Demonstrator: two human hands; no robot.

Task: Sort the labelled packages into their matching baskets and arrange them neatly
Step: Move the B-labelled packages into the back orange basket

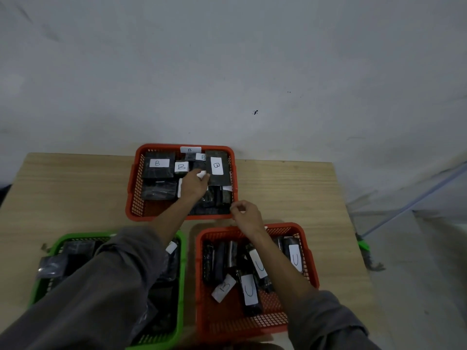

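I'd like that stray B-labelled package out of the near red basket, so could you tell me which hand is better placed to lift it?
Probably the right hand: it hovers empty by that basket, while the left hand is among far-basket packages.
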